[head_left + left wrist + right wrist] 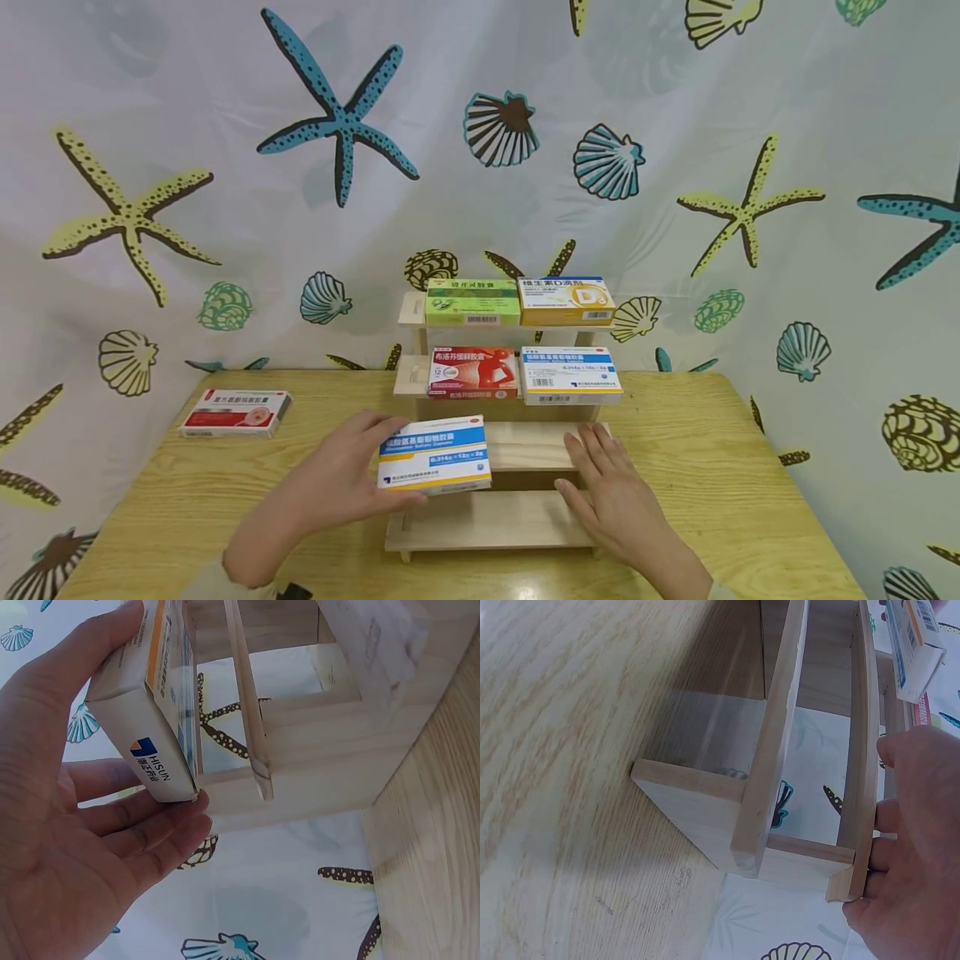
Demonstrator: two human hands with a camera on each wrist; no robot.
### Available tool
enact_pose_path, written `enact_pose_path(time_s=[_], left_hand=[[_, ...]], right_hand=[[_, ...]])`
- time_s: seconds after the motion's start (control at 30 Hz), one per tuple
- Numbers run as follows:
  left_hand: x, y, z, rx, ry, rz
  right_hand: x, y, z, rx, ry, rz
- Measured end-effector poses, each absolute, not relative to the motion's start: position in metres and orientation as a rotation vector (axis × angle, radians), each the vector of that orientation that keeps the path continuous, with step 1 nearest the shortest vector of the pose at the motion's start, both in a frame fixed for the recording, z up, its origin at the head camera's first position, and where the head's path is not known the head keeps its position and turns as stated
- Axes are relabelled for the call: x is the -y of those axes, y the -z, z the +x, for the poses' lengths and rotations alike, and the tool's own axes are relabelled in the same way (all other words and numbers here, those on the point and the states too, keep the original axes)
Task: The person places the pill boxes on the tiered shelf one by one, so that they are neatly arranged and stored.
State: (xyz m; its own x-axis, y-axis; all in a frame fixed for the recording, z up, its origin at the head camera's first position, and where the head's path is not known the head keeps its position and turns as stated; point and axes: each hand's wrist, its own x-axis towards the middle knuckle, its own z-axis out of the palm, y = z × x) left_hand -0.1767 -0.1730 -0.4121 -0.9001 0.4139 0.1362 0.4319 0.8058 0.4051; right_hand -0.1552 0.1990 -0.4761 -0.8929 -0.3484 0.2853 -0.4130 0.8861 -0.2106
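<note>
My left hand (341,475) grips a white and blue medicine box (434,455) by its left end, holding it over the left half of a stepped wooden rack (525,446). In the left wrist view the thumb and fingers (142,832) clamp that box (146,712) by the rack's slats (247,712). My right hand (611,492) lies flat with straight fingers on the right side of the rack's lower steps; in the right wrist view its fingers (907,847) rest against a step's edge (859,787). The upper steps carry a green box (472,302), a yellow box (566,300), a red box (472,372) and a second white and blue box (572,375).
A red and white box (236,412) lies flat at the far left of the wooden table (750,500). A curtain printed with starfish and shells (337,117) hangs close behind the rack and drapes past both table sides.
</note>
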Motion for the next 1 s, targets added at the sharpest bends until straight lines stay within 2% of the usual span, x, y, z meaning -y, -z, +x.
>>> enact_pose_path(time_s=[0.27,1.0], left_hand=[[0.155,0.415,-0.185,2.880,0.670,-0.795],[0.114,0.427,-0.203,2.881,0.641,-0.890]], right_hand=[[-0.200,0.477,-0.156,2.802,-0.370,0.579],[-0.199,0.478,-0.156,2.830,-0.406,0.566]])
